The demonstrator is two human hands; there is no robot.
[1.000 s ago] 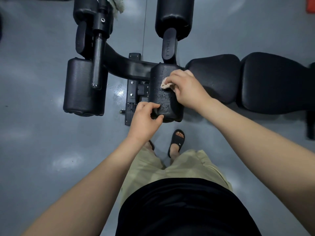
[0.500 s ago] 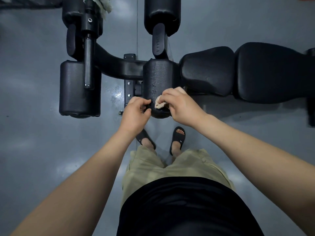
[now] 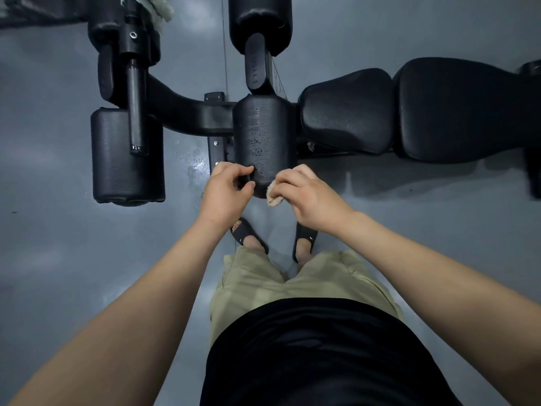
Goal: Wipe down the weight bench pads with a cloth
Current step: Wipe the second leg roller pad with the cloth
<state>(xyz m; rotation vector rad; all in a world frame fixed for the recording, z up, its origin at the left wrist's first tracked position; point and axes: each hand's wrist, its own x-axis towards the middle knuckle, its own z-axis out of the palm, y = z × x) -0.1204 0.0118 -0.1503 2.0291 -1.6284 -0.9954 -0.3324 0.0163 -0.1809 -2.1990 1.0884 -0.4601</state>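
Left hand (image 3: 226, 191) curled on near end of roller pad (image 3: 263, 133); right hand (image 3: 309, 194) pinches cloth (image 3: 274, 198); we should press firmly, circling that end.

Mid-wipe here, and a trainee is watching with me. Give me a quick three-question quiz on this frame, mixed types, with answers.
1. Which hand holds the cloth? A left, B right, C neither.
2. True or false: the left hand grips the near end of the roller pad.
3. Fill in: the seat pad lies to the roller pad's ____ side, by the person's own sides.
Key: 1 B, the right hand. 2 true. 3 right.
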